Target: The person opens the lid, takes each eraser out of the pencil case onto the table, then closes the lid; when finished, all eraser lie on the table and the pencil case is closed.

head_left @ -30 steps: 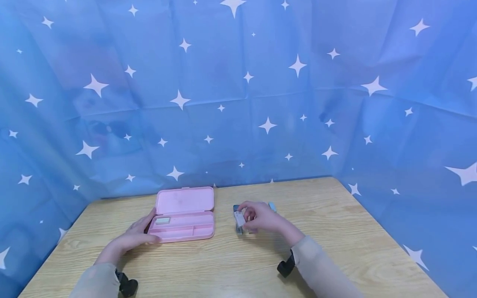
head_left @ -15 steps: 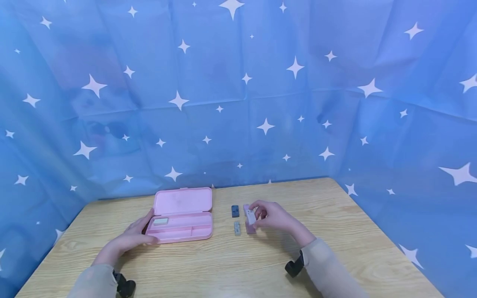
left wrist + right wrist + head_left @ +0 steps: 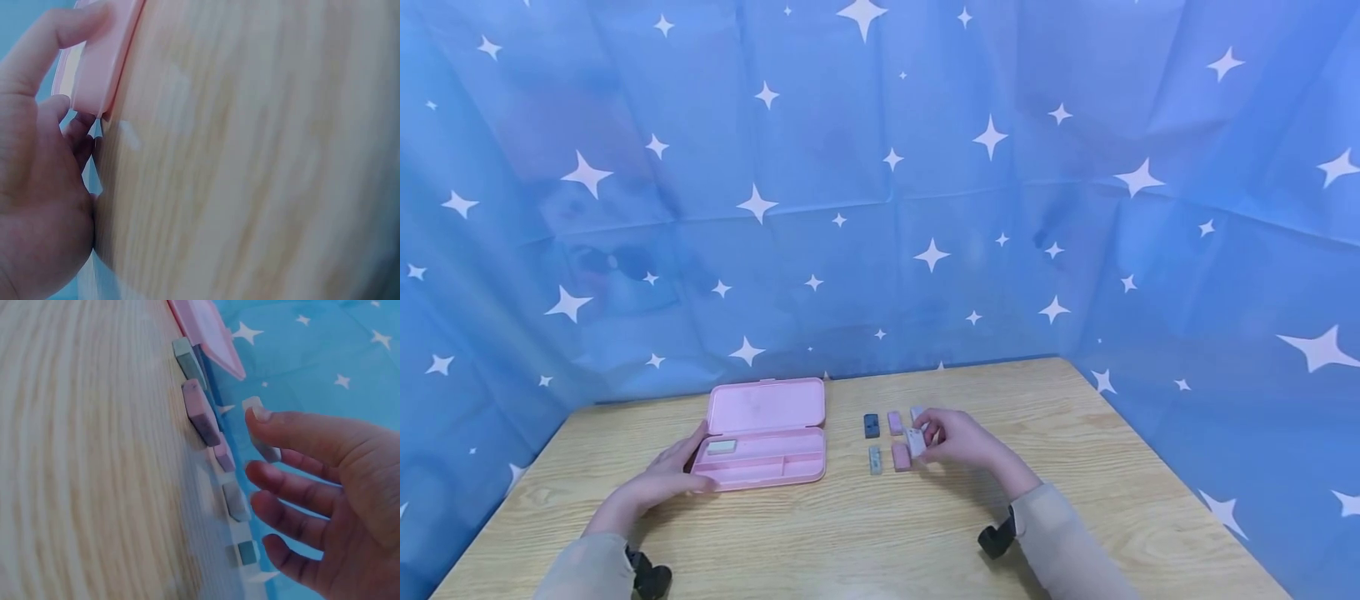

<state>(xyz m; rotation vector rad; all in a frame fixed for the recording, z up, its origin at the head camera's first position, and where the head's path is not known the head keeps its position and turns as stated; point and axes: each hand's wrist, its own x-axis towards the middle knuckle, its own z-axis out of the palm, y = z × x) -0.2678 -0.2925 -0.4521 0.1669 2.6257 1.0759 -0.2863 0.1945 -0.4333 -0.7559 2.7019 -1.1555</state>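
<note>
An open pink pencil case (image 3: pixel 762 405) lies on the table, its lid folded back. My left hand (image 3: pixel 658 482) holds its left end, thumb on the front wall and fingers round the corner. In the case's back compartment lies a pale eraser (image 3: pixel 722 447). My right hand (image 3: pixel 958 437) pinches a whitish eraser (image 3: pixel 915 442) between thumb and index finger, lifted off the table in the right wrist view. Around it lie a dark blue eraser (image 3: pixel 871 426), a grey-green eraser (image 3: pixel 875 460), a light pink eraser (image 3: pixel 895 423) and a darker pink eraser (image 3: pixel 901 457).
A pale eraser (image 3: pixel 917 412) lies behind the right fingers, partly hidden. The right wrist view shows a teal eraser (image 3: pixel 248 552) farther right. The wooden table (image 3: pixel 820 542) ends at a blue star-printed curtain (image 3: pixel 880 192). Each wrist wears a black camera (image 3: pixel 997 538).
My right hand has moved right with the whitish eraser, uncovering the dark blue, grey-green and pink erasers. My left hand stays on the pencil case. The head view has shifted slightly.
</note>
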